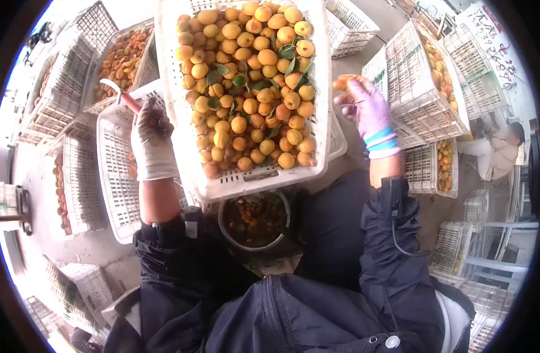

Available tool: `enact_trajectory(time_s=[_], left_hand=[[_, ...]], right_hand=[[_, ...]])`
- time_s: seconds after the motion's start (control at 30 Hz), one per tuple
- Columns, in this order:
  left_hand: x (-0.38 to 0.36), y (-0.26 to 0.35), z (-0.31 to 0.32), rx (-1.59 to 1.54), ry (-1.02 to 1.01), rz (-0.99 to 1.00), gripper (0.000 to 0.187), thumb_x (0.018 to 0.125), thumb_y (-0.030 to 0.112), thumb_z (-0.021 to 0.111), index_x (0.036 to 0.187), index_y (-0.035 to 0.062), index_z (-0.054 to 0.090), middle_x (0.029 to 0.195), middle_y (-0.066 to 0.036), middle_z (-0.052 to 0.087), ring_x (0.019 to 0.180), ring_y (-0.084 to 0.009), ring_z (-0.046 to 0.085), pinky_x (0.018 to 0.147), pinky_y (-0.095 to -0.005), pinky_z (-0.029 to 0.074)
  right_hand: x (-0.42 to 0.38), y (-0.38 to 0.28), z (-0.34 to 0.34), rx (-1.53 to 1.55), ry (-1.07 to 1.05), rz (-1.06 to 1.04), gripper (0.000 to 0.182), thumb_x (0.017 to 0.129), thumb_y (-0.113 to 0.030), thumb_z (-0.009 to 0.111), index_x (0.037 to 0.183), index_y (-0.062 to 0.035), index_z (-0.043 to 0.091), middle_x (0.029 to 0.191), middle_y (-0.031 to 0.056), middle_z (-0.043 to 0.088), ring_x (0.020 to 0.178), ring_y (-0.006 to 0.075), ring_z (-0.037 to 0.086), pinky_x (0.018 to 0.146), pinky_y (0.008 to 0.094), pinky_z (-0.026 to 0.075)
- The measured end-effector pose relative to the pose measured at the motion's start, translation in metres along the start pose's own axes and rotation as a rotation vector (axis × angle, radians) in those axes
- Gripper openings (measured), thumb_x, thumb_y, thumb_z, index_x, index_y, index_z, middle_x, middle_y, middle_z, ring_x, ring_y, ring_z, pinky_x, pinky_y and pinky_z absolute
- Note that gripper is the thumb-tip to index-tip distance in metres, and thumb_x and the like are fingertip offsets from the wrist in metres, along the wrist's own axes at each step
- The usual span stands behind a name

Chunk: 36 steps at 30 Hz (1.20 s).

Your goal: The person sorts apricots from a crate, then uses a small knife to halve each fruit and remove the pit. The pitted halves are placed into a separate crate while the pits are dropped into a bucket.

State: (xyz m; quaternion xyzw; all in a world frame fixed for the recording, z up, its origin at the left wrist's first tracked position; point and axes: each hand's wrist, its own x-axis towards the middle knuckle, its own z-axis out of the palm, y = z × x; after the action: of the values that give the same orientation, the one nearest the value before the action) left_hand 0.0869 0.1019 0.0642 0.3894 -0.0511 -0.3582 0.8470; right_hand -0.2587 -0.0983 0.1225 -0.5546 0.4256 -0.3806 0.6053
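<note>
Pinching a small, elongated, soft-looking orange piece of fruit [345,81] in the bent fingers [361,91] of the right hand [371,115], in a purple glove with a blue-banded cuff. Holding that piece just beyond the right rim of a white perforated plastic crate [323,88], at the very tips of the fingers, with its long axis running roughly crosswise, toward the crate. Gripping, in the closed fingers of the left hand [153,141] in a soiled white glove, a small hooked knife [130,102] with a red handle and a pale curved blade, pointing up and outward, away from the crate. Holding piece and blade well apart, with the whole width of the crate in between, and having only the right hand at the piece.

Facing the crate lengthwise, its long side running away from the body, heaped with whole, round, yellow-orange fruit [265,109] and scattered green leaves [238,80]. Having a round, pale-rimmed bucket [288,219] of dim, reddish-green contents near the knees, just below the near rim. Reaching past a second white plastic crate [118,203] beside the left arm. Showing farther out flattened orange fruit pieces [123,56] at upper left, stacked white lattice crates [420,97] at right, and beyond them a person [498,154] in pale clothing
</note>
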Motion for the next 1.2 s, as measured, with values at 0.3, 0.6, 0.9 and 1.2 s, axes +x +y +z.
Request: enact_trajectory(time_s=[0.3,0.6,0.9,1.2], left_hand=[[-0.011,0.005,0.017,-0.027,0.043,0.005,0.014,0.089,0.018,0.065,0.096,0.0068,0.061,0.066,0.004,0.051,0.05,-0.0068,0.043,0.041,-0.0208,0.031],[-0.011,0.014,0.014,-0.062,0.063,0.02,0.02,0.088,0.019,0.066,0.101,0.0051,0.061,0.071,0.0,0.057,0.052,-0.009,0.045,0.045,-0.0206,0.034],[-0.013,0.014,0.019,-0.066,0.078,0.014,0.013,0.086,0.015,0.067,0.09,0.0065,0.058,0.069,-0.002,0.057,0.053,-0.0106,0.048,0.049,-0.0227,0.039],[-0.013,0.014,0.025,-0.045,0.137,0.009,0.019,0.087,0.018,0.066,0.101,0.0046,0.061,0.066,0.002,0.052,0.048,-0.0077,0.04,0.04,-0.0217,0.029]], right_hand=[[-0.027,0.08,0.104,-1.07,-0.222,-0.075,0.031,0.088,-0.019,0.062,0.115,-0.0042,0.061,0.114,0.0179,0.065,0.105,0.0355,0.062,0.09,0.0413,0.049],[-0.007,0.123,0.135,-1.144,-0.065,-0.449,0.034,0.086,-0.021,0.061,0.115,-0.0046,0.055,0.119,0.0175,0.058,0.108,0.0362,0.058,0.089,0.0432,0.049],[0.029,0.112,0.151,-1.428,-0.043,-0.434,0.042,0.083,-0.026,0.066,0.121,-0.0109,0.058,0.117,0.0197,0.06,0.109,0.0361,0.06,0.089,0.0446,0.051],[-0.044,0.18,0.148,-1.082,-0.082,-0.313,0.028,0.093,-0.029,0.054,0.106,-0.0046,0.059,0.099,0.0212,0.065,0.092,0.0406,0.063,0.081,0.0494,0.05]])
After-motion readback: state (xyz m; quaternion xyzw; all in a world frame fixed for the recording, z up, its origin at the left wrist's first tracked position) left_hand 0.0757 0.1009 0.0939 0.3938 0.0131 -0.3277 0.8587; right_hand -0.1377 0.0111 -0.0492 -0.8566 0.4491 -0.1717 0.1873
